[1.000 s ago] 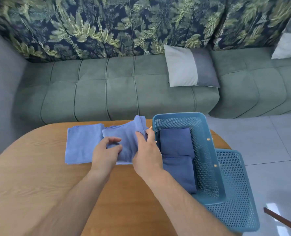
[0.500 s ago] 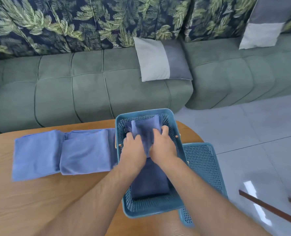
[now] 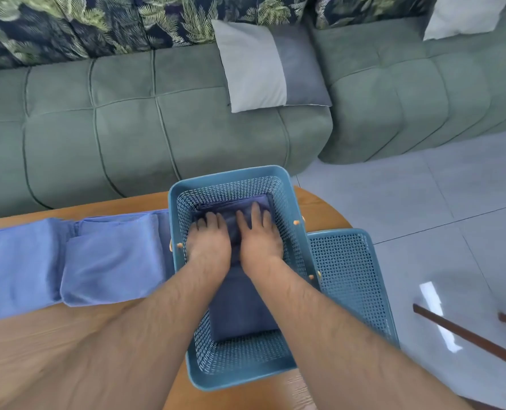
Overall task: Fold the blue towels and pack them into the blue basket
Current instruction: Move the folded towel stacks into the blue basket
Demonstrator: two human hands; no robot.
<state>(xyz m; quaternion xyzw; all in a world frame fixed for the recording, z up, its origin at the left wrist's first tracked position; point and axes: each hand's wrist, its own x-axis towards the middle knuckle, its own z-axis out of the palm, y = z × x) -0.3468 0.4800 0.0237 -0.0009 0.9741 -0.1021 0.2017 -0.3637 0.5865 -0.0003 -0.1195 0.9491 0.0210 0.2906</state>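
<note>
- Head view is showing a green sofa [image 3: 157, 128] stretching across the far side, under a leaf-print backrest
- Wooden tabletop [image 3: 68, 350] is filling the near left, with grey floor tiles [image 3: 423, 202] showing to the right of it
- Two light blue towels are lying on the tabletop left of the basket: an outer towel [image 3: 18, 261] at the left edge and a folded towel [image 3: 112, 261] overlapping it, its right side reaching the basket wall
- Blue basket [image 3: 228, 174] is sitting at the tabletop's right end, with a perforated blue lid [image 3: 346, 276] lying flat just beside it on the right
- Grey two-tone cushion [image 3: 272, 63] is leaning on the sofa seat beyond the basket
- Near packed towel [image 3: 240, 306] is lying flat in the basket's near half, and a far packed towel [image 3: 234, 208] is lying in the far half
- Left grip [image 3: 209, 241] is pressing down on the far packed towel, fingers laid on the cloth and pinching nothing
- Right grip [image 3: 260, 238] is pressing beside it, fingers spread flat on the same towel
</note>
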